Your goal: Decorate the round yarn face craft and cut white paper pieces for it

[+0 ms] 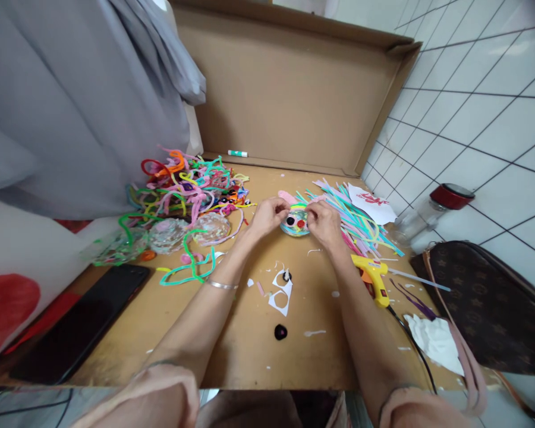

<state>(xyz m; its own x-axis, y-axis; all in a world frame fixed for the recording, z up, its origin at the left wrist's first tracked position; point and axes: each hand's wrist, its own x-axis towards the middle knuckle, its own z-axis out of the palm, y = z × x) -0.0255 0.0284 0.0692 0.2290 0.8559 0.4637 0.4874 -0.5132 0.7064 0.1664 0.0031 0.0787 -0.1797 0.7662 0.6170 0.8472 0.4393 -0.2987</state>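
Between my hands is a round craft face point(296, 228), with black spots for eyes, a red nose and a yellow-green strip along its top. A pink ear-like piece point(287, 197) sticks up at its upper left. My left hand point(270, 216) pinches at the face's upper left edge, fingers closed. On the opposite side my right hand point(324, 222) is closed at the upper right edge, covering part of it. Exactly what lies between the fingertips is hidden. Nearer me are white paper scraps with cut-out holes point(287, 289) and a black pompom-like disc point(280, 331).
Tangled pipe cleaners point(196, 184) and round coiled discs point(167, 236) lie left, beside a black phone point(84, 321). To the right are straight pipe cleaners point(361, 223), a yellow glue gun point(374, 280), a bottle point(423, 217) and a brown bag point(485, 303). Cardboard point(289, 89) stands behind.
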